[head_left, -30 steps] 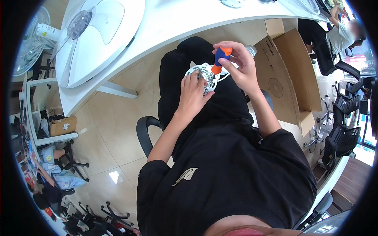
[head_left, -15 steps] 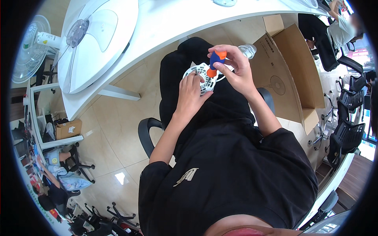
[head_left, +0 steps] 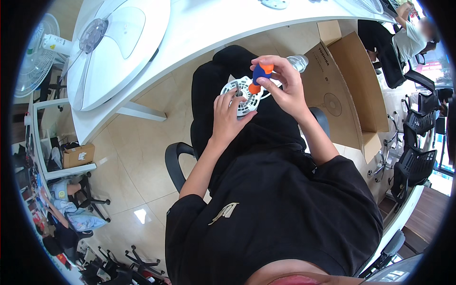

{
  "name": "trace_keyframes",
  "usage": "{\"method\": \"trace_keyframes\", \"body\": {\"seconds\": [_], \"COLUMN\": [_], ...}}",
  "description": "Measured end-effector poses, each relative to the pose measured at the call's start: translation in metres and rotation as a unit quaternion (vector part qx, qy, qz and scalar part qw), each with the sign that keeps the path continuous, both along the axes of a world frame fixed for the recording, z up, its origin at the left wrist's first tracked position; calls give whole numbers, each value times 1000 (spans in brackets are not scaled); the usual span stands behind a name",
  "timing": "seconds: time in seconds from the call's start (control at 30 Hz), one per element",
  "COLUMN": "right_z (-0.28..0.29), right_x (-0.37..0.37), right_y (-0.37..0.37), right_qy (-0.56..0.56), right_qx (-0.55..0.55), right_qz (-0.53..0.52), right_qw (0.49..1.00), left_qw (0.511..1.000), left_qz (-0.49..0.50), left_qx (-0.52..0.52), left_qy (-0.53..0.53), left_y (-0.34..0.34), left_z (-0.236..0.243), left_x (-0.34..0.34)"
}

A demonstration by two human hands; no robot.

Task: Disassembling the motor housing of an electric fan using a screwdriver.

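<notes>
A round white slotted housing (head_left: 243, 86), like the motor cover of a fan, rests on my lap between my knees. My left hand (head_left: 227, 118) grips its near left side, fingers over the slotted face and thumb along the lower edge. A short grey metal rod (head_left: 237, 86) stands out from the housing beside my left fingers. In my right hand (head_left: 290, 89) is a screwdriver (head_left: 261, 76) with a blue and orange handle, tilted with its lower end at the housing's right side. Its tip is too small to make out. A white cord (head_left: 266, 95) runs off the housing's right side.
On the white table (head_left: 199, 35) ahead lies a fan blade (head_left: 126, 33) on a large white disc. An open cardboard box (head_left: 327, 92) stands on the floor to the right, near a clear plastic bottle (head_left: 298, 62). A standing fan (head_left: 35, 57) is far left.
My left fingers have shifted slightly left on the housing, showing more of the metal rod. The screwdriver stays at nearly the same spot. The whole view has moved slightly.
</notes>
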State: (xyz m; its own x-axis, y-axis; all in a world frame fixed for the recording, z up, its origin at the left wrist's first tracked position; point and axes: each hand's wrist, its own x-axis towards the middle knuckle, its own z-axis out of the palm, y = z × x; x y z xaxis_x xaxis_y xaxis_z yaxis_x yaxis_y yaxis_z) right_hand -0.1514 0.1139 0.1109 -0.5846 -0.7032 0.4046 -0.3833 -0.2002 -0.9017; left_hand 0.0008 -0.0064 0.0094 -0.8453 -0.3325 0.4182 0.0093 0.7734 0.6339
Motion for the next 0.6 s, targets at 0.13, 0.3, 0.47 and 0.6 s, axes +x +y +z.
{"method": "trace_keyframes", "body": {"seconds": [0.13, 0.3, 0.47, 0.6], "right_z": [0, 0, 0, -1], "right_x": [0, 2, 2, 1], "right_y": [-2, -2, -3, -4], "right_qy": [4, 19, 24, 56], "right_qx": [-6, -5, -4, -13], "right_qz": [3, 2, -3, -12], "right_qw": [1000, 1000, 1000, 998], "left_qw": [1000, 1000, 999, 999], "left_qz": [-8, -9, -8, -6], "left_qx": [3, 4, 17, 26], "left_qy": [11, 25, 31, 27], "left_y": [0, 0, 0, 2], "left_z": [-3, -7, -12, -13], "left_x": [1, 0, 1, 1]}}
